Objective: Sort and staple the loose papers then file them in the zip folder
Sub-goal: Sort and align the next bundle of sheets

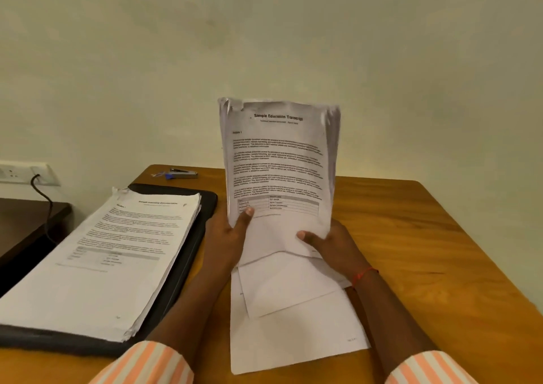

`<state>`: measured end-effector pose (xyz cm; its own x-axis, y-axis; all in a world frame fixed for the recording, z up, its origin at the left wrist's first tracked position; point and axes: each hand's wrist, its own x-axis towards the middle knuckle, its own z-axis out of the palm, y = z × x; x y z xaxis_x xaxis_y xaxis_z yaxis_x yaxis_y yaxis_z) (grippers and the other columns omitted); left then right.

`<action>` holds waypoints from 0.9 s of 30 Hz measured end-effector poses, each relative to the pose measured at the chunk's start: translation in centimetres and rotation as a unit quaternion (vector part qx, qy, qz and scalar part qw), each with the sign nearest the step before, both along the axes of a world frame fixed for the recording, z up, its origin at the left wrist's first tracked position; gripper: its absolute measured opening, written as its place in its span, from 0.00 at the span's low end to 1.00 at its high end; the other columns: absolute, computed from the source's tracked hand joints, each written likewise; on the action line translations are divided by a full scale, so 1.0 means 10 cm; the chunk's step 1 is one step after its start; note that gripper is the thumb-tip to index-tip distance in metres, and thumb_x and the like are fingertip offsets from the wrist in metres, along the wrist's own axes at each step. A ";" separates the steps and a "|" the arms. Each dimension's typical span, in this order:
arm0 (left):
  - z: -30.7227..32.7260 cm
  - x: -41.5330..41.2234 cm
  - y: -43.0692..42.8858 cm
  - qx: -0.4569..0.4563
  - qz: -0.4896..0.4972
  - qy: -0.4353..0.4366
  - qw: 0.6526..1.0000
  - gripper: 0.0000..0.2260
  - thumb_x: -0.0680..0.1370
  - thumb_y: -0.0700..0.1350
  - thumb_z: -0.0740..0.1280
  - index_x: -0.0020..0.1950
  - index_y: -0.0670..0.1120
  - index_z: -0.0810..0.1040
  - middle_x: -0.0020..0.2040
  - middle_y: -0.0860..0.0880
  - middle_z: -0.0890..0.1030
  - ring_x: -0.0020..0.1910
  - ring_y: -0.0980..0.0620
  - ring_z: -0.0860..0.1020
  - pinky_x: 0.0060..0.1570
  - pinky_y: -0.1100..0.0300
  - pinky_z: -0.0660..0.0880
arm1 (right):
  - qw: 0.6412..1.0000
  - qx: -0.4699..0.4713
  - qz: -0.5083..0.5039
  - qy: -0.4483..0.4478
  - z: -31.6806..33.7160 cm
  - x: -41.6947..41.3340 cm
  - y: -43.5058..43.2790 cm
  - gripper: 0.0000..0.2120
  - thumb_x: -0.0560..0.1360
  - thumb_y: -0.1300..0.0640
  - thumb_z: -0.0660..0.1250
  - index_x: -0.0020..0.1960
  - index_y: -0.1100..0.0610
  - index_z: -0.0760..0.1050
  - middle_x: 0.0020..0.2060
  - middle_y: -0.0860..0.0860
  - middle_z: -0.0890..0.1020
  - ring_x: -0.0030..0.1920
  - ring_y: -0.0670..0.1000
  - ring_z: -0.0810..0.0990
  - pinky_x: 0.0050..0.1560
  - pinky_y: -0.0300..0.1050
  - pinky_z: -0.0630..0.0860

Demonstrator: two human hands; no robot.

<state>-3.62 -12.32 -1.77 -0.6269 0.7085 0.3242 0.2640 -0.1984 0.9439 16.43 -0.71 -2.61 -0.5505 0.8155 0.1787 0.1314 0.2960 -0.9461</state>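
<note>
I hold a sheaf of printed papers (279, 163) upright above the wooden table (411, 236); its top page is headed "Sample Education Transcript". My left hand (227, 236) grips the sheaf's lower left edge, thumb on the front. My right hand (332, 248) grips the lower right edge, thumb on the front too. Under my hands a few loose sheets (293, 325) lie flat and askew. To the left a thick stack of papers (111, 254) rests on the black zip folder (188, 257). A stapler (183, 172) lies at the table's far edge.
A small blue object (168, 176) lies by the stapler. A dark side table (26, 225) stands to the left, below a wall socket (23, 173) with a black cable (44, 201) plugged in. The wall is right behind the table.
</note>
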 end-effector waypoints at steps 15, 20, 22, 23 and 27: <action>-0.03 -0.36 -0.04 -0.021 0.124 -0.119 0.985 0.15 0.81 0.46 0.68 0.68 0.51 0.74 0.57 0.53 0.78 0.55 0.50 0.77 0.53 0.55 0.74 | 0.901 0.097 -0.160 -0.391 -0.13 -0.02 0.16 0.36 0.66 0.34 0.77 0.62 0.58 0.73 0.59 0.58 0.75 0.59 0.57 0.74 0.54 0.48 0.75; -0.07 -0.38 -0.02 -0.043 0.104 -0.158 0.981 0.11 0.81 0.46 0.69 0.62 0.55 0.72 0.53 0.52 0.80 0.51 0.49 0.80 0.55 0.49 0.78 | 0.922 0.079 -0.160 -0.342 -0.09 -0.01 0.23 0.20 0.70 0.45 0.78 0.37 0.50 0.67 0.44 0.51 0.80 0.43 0.51 0.76 0.32 0.38 0.65; -0.07 -0.37 -0.03 -0.058 0.093 -0.162 0.981 0.13 0.81 0.46 0.69 0.65 0.54 0.73 0.56 0.50 0.81 0.53 0.46 0.81 0.56 0.46 0.79 | 0.927 0.072 -0.190 -0.316 -0.10 0.00 0.24 0.16 0.72 0.49 0.76 0.38 0.50 0.69 0.41 0.50 0.79 0.43 0.52 0.77 0.34 0.40 0.68; -0.07 -0.36 -0.03 -0.066 0.084 -0.164 0.981 0.15 0.81 0.46 0.69 0.67 0.53 0.73 0.57 0.49 0.81 0.53 0.45 0.81 0.55 0.46 0.79 | 0.934 0.066 -0.212 -0.278 -0.10 0.02 0.26 0.12 0.73 0.51 0.75 0.40 0.51 0.72 0.42 0.49 0.80 0.43 0.53 0.79 0.37 0.43 0.72; -0.10 -0.33 -0.01 -0.084 0.017 -0.203 0.975 0.14 0.80 0.42 0.70 0.65 0.50 0.75 0.54 0.48 0.83 0.50 0.46 0.83 0.45 0.53 0.79 | 0.962 -0.046 -0.265 -0.038 -0.12 0.20 0.40 0.08 0.74 0.62 0.74 0.48 0.57 0.75 0.48 0.53 0.84 0.49 0.55 0.83 0.48 0.50 0.79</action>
